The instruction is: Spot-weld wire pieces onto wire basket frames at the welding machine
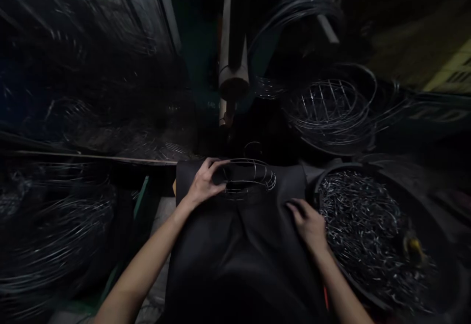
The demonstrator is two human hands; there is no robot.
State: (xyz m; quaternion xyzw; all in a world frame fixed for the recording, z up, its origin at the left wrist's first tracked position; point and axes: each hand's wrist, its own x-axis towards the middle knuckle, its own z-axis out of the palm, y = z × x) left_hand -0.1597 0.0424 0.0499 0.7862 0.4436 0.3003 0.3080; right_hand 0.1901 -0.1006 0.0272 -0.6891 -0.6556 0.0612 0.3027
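Observation:
In the head view, my left hand [208,182] grips the left side of a round wire frame [254,171], thumb below and fingers above. The frame, made of thin curved wires with cross pieces, sits over the dark apron [239,245] on my lap. To its right, my right hand [309,221] is apart from the frame, over the apron's right edge. Its thumb and fingers are curled near each other, and whether anything small lies between them is too dark to tell.
A black tub [441,245] of small bent wire pieces stands at the right, with a yellow-tipped object [415,248] in it. Wire rings [333,113] are stacked behind it. Wire bundles [62,245] lie at the left. A metal cylinder [234,81] hangs ahead.

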